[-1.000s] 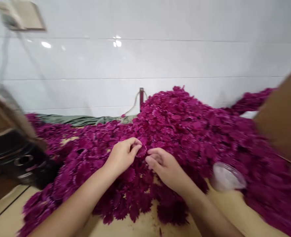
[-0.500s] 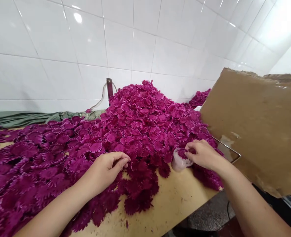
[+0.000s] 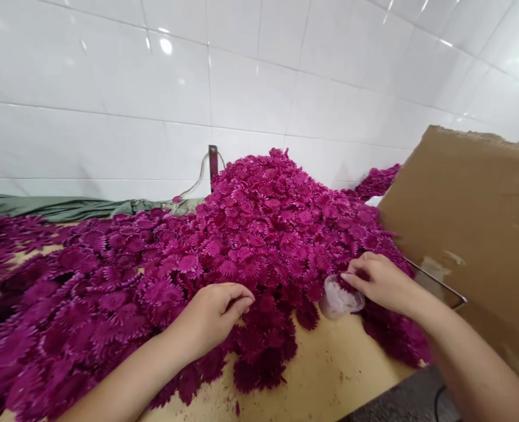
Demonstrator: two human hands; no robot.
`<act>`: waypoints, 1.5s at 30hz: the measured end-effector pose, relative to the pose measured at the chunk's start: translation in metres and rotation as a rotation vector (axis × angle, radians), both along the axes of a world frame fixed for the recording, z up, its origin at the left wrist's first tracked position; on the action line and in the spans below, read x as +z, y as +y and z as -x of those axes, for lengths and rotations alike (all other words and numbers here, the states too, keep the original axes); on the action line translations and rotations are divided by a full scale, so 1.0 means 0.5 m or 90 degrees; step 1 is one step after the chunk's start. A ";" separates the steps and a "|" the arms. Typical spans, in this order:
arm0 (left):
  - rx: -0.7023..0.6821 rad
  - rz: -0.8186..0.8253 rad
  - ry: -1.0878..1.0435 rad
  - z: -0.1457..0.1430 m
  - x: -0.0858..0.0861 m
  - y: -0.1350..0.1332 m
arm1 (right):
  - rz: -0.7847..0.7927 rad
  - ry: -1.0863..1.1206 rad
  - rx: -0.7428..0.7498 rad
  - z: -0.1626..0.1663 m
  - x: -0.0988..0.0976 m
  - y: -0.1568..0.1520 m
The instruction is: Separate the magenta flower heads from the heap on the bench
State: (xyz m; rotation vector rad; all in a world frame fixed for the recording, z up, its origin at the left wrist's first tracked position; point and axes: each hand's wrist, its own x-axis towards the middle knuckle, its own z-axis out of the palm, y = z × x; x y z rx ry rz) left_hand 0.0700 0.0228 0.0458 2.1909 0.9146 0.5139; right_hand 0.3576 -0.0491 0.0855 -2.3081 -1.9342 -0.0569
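A large heap of magenta, fringed flower discs covers the table in front of me. My right hand pinches one magenta flower disc over the right rim of a small clear cup, which has something whitish in it. Thumb and forefinger of my left hand are pressed together above the lower edge of the heap. Whatever they may hold is too small to make out.
The wooden tabletop shows bare at the front, with dark specks on it. A big brown cardboard sheet leans at the right, near a metal rod. Green cloth lies along the white tiled wall.
The flower disc in my right hand has come up out of the cup to its rim, showing more of the whitish contents. The whole view has shifted; my left hand keeps its pinch.
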 end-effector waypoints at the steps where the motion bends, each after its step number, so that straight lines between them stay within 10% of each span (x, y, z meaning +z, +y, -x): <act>1: 0.008 0.033 -0.031 -0.007 -0.002 -0.002 | -0.040 0.035 0.000 0.008 0.005 0.002; 7: 0.044 0.301 -0.289 -0.062 -0.026 -0.013 | -0.096 0.436 0.139 0.165 -0.018 0.058; 14: 0.178 0.285 -0.390 -0.033 -0.063 -0.005 | -0.048 0.710 0.233 0.297 -0.097 0.121; 28: 0.264 0.092 -0.297 0.013 -0.084 0.006 | -0.168 0.331 0.072 0.367 -0.116 0.149; 45: 0.214 0.294 -0.532 0.030 -0.074 0.011 | -0.178 0.632 0.218 0.386 -0.105 0.171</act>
